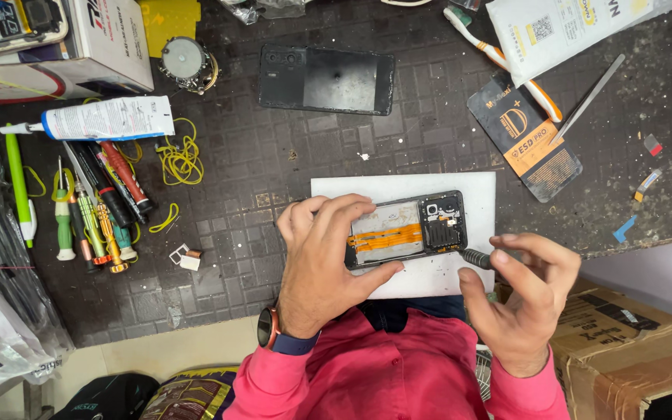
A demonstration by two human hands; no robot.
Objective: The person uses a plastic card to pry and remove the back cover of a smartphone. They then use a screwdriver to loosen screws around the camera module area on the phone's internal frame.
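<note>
From the head view, the left hand [322,260] clamped the opened phone [406,229] flat on the white pad [398,187]. The right hand [521,299] pinched a screwdriver [476,258] at the phone's camera end. Best practice, I judged: keep the tool upright, pressure light.

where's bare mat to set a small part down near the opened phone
Bare mat lies between the back cover and the white pad, and below the tweezers. The screwdrivers and yellow wire crowd the left.
</note>
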